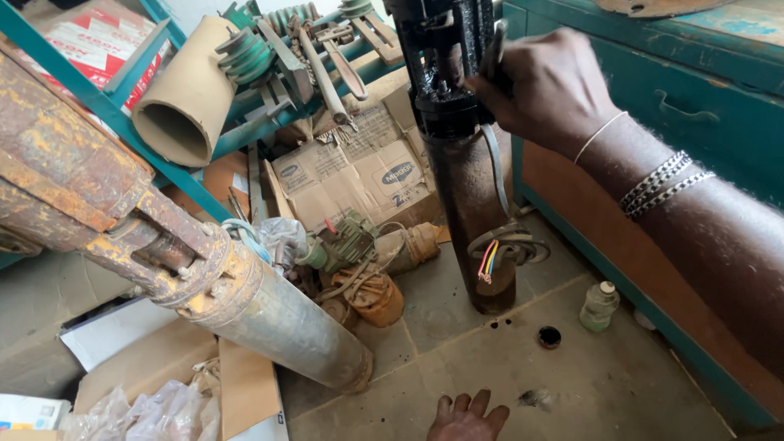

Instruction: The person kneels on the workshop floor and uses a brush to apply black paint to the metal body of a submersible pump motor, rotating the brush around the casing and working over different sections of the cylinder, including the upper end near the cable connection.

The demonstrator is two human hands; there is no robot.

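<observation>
A dark, rusty pump (469, 196) stands upright on the grey tiled floor (588, 384), and everything here sits around it. The right hand (547, 86) has its grip wrapped about the black top of the pump, fingers curled closed on the head and a grey cable (496, 167) that runs down the pump's side to a coil near its foot, where coloured wire ends (487, 263) stick out. The left hand (467, 416) shows only at the bottom edge, in front of the pump, fingers spread loosely and holding nothing.

Left of the pump a second, longer pump (269, 314) leans slantwise, its grey body resting on the floor and its rusted yellow head raised towards the camera. Between the two lies a heap of small old motors and parts (359, 261) against flattened cardboard boxes (359, 171). Behind that, a teal metal rack (122, 122) carries a cardboard tube (184, 94) and green pulleys (243, 53). Right of the pump runs a teal cabinet (694, 106); near its base stand a small plastic bottle (599, 306) and a black cap (550, 336). The floor is stained with dark oily spots.
</observation>
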